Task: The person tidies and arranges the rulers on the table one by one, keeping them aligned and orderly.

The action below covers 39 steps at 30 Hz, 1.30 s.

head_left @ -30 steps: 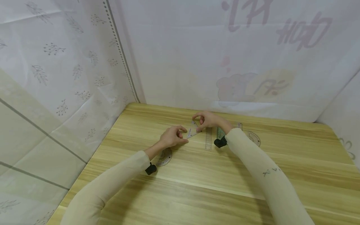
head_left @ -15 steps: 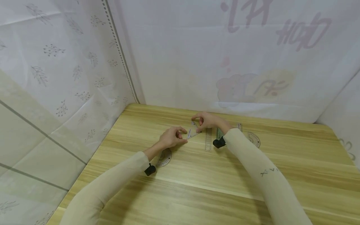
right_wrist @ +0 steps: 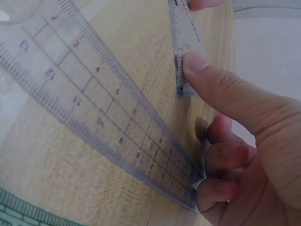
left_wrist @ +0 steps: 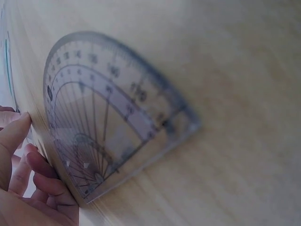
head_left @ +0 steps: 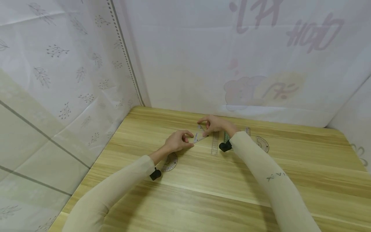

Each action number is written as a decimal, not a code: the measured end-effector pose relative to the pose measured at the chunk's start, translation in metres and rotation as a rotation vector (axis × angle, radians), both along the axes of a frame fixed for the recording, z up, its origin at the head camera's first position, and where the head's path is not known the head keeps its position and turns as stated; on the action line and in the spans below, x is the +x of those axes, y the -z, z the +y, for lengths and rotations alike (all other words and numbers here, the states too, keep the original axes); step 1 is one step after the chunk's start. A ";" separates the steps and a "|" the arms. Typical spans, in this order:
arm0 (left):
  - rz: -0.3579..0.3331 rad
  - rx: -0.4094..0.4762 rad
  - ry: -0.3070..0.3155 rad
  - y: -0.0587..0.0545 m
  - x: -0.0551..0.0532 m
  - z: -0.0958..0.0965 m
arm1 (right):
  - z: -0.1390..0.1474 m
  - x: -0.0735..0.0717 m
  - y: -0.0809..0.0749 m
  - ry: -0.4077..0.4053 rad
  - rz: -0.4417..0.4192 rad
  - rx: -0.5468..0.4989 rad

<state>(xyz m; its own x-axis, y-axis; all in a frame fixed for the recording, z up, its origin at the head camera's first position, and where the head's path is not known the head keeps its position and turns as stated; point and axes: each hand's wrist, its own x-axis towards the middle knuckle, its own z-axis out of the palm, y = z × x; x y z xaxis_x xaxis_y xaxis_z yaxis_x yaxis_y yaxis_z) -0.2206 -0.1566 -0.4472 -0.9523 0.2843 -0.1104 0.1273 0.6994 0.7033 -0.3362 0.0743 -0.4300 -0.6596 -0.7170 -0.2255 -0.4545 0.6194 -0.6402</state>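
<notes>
Pretty much nothing's budged since a second ago. Protractor (left_wrist: 108,96) leftmost, blurry 170. Left hand (head_left: 175,141) at the set square's (head_left: 198,138) corner, can't tell if gripping. Set square's between the hands, right hand (head_left: 215,124) pinching it. Ruler (right_wrist: 113,113) beside that: 2 through 8, upside-down 13 to 9.

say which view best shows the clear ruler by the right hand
The right wrist view: the clear ruler runs large across it, numbers readable. The head view shows it small; the left wrist view doesn't clearly show it.
</notes>
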 end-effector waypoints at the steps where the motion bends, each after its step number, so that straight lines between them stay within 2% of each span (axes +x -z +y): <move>1: 0.000 0.000 -0.001 0.000 0.000 0.000 | 0.000 0.000 0.000 -0.001 -0.003 -0.002; 21: 0.003 0.008 0.000 -0.004 0.002 0.003 | -0.003 -0.003 0.000 0.013 -0.077 -0.035; 31: 0.012 -0.002 -0.005 -0.004 0.001 0.003 | -0.004 -0.001 -0.001 0.001 -0.046 -0.063; 39: -0.008 -0.003 -0.023 -0.003 -0.001 0.003 | -0.006 0.003 -0.002 0.006 -0.066 -0.105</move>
